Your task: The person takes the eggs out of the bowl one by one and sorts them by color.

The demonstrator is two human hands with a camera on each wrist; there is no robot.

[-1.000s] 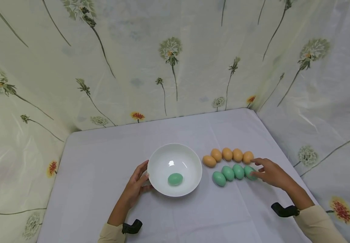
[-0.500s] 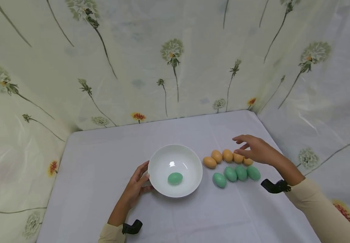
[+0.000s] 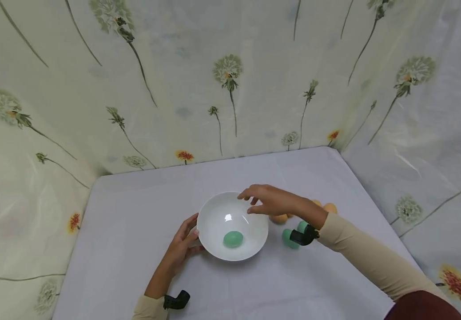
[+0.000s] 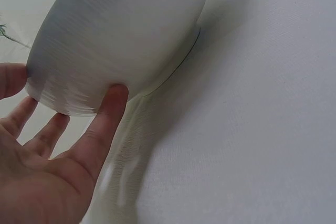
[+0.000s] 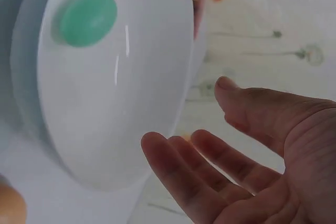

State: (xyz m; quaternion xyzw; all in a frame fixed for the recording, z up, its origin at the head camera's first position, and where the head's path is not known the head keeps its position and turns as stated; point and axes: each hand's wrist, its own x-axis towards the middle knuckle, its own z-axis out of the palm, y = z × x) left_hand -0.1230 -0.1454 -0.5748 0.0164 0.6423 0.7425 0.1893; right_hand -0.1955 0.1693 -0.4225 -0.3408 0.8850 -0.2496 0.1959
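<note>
A white bowl (image 3: pixel 213 218) stands on the table with one green egg (image 3: pixel 233 239) inside, near the front. My left hand (image 3: pixel 180 244) grips the bowl's left side; in the left wrist view its thumb is at the rim and its fingers (image 4: pixel 107 114) support the outer wall. Over the bowl's back right rim, my right hand (image 3: pixel 269 200) hovers with nothing in it, fingers and thumb apart. In the right wrist view the bowl's inside and the green egg (image 5: pixel 88 19) lie beyond its fingertips (image 5: pixel 155 142).
Right of the bowl lie orange eggs (image 3: pixel 330 208) and green eggs (image 3: pixel 289 240), partly hidden by my right forearm and its black wrist strap (image 3: pixel 304 235). A white cloth covers the table (image 3: pixel 142 200). Flowered sheets (image 3: pixel 174 89) hang behind and at both sides.
My right hand has moved left from the right end of the egg rows, passing over the orange eggs, to the bowl's rim. My left hand and the bowl have stayed in place.
</note>
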